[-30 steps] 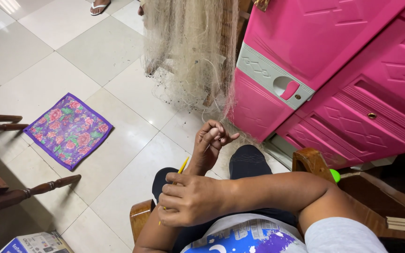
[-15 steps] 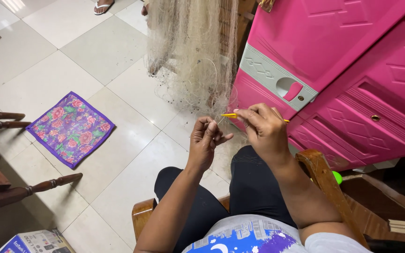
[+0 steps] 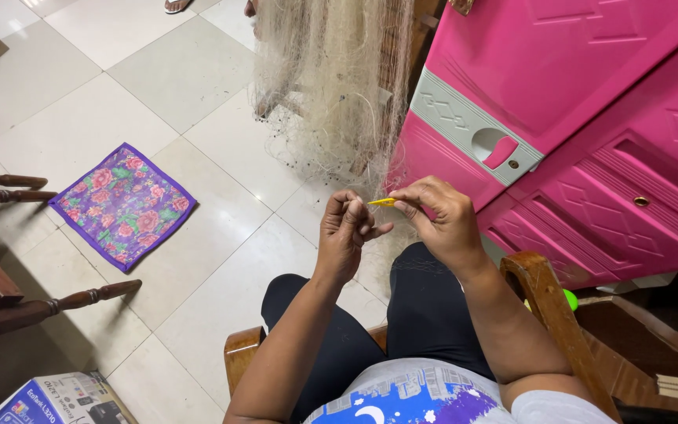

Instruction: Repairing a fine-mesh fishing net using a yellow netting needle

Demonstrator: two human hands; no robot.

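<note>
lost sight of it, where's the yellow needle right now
In the head view, centre frame: the yellow needle is pinched in the right hand, its tip toward the left hand.

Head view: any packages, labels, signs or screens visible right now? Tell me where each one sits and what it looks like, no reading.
Printed cardboard box: on the floor at the bottom left corner, beside the dark wooden furniture leg; rectangular, blue and white, with small coloured pictures, partly cut off by the frame edge.
No signs or screens show.

Net hangs ahead of both hands; cabinet right; mat left.
</note>
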